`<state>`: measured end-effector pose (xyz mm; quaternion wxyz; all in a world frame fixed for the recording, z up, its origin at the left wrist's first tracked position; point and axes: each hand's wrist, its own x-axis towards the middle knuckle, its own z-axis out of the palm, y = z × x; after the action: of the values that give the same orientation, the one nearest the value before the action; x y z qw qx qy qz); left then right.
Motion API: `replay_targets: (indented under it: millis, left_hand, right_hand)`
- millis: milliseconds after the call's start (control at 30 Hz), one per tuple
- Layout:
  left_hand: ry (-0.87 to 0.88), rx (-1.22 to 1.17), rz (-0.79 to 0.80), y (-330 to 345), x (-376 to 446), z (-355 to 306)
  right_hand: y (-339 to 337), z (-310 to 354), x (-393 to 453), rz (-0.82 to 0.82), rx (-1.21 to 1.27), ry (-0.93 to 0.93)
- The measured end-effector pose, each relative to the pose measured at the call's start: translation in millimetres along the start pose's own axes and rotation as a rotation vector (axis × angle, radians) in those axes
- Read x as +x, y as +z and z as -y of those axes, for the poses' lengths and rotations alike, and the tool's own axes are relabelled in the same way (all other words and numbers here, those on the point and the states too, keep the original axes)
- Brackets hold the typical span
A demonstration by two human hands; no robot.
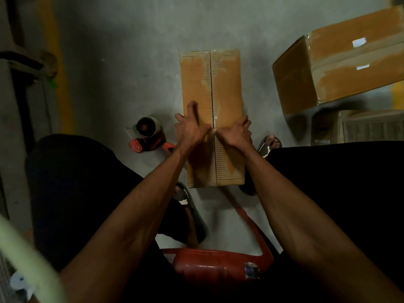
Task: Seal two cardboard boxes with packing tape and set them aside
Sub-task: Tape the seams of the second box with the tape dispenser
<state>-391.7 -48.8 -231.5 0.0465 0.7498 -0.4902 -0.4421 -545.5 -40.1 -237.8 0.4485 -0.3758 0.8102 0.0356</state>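
A long brown cardboard box [227, 84] lies on the grey floor between my feet, its two top flaps meeting in a centre seam. My left hand [189, 127] presses flat on the left flap with fingers spread, thumb at the seam. On the right flap my right hand [236, 131] presses the same way, its fingers reaching over the box's right edge. A red tape dispenser [147, 136] with a roll of tape rests on the floor just left of the box. A larger taped cardboard box [341, 68] stands at the upper right.
I sit on a red plastic stool [218, 262]. My sandalled feet [270, 143] flank the box. Another carton [358, 125] sits under the large box at the right. A yellow floor stripe [59, 68] and dark shelving [19, 62] run along the left.
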Motion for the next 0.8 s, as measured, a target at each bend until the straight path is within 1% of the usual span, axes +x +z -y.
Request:
replay_targets:
  millis: [100, 233, 300, 400, 467, 600, 733, 800]
  left_hand:
    - [-0.024, -0.048, 0.015, -1.9, 1.4, -2.1]
    - [-0.026, -0.059, 0.006, 1.3, 10.2, 2.0]
    - [-0.020, -0.068, 0.014, 4.2, 11.6, 3.1]
    - [-0.069, -0.205, 0.022, 4.2, 20.8, 0.2]
    - [-0.072, -0.273, -0.025, 5.2, 28.4, -2.3]
    - [-0.019, -0.214, -0.104, 12.5, 35.1, -3.8]
    - [-0.010, -0.226, -0.126, 6.7, 43.0, -10.3]
    - [0.016, -0.210, -0.148, -0.4, 52.2, -16.2]
  right_hand:
    - [3.2, 1.0, 4.0, 0.016, 0.052, 0.012]
    - [14.3, 2.2, 12.1, -0.036, 0.039, 0.046]
    - [13.7, 3.5, 15.9, -0.021, 0.053, 0.061]
    - [2.6, 11.8, 25.8, 0.003, 0.109, 0.055]
    - [-1.4, 19.1, 32.6, -0.027, 0.110, 0.021]
    - [1.1, 23.0, 36.5, -0.066, 0.068, 0.015]
    - [-10.1, 27.5, 44.9, -0.017, 0.139, 0.009]
    - [-14.7, 34.4, 51.8, -0.041, 0.142, -0.009]
